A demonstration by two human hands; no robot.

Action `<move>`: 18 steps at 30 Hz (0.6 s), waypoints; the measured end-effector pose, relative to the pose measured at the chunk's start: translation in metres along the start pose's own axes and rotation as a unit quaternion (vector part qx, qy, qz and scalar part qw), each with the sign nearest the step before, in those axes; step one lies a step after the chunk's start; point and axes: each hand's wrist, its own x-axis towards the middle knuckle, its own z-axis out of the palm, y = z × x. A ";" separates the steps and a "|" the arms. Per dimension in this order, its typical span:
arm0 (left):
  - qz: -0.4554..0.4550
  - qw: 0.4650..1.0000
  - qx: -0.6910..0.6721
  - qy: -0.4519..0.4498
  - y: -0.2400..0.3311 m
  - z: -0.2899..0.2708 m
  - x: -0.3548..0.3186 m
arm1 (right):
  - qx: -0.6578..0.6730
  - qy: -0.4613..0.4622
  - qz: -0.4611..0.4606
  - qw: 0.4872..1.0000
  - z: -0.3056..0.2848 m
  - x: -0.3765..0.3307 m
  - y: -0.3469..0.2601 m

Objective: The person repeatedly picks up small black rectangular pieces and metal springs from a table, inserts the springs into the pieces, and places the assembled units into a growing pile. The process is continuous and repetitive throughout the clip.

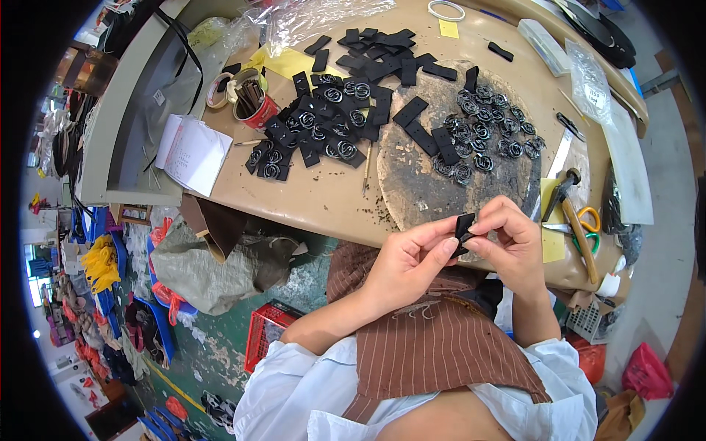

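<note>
Both my hands meet over the near edge of the worktable, in front of a round worn board [412,192]. Pinched between the fingers of my left hand [415,257] and my right hand [511,239] is a small black strap piece [463,226]. Whether a metal part is in it, my fingers hide. On the board sits a cluster of dark spiral metal ornaments [482,131], with a few flat black strap pieces [421,137] beside them. Farther left lies a pile of black strap pieces [382,67], several bearing shiny spiral ornaments [305,121].
At the right lie a hammer [577,228], scissors with orange and green handles [588,220] and a cutter knife [570,126]. A red tin of sticks [257,106], tape rolls [218,92] and a notepad [193,154] stand left. Below, a red crate [265,331] is on the floor.
</note>
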 end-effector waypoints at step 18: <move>0.018 0.981 0.189 0.029 0.013 -0.004 0.009 | 0.171 -0.026 0.146 0.974 0.005 0.005 0.011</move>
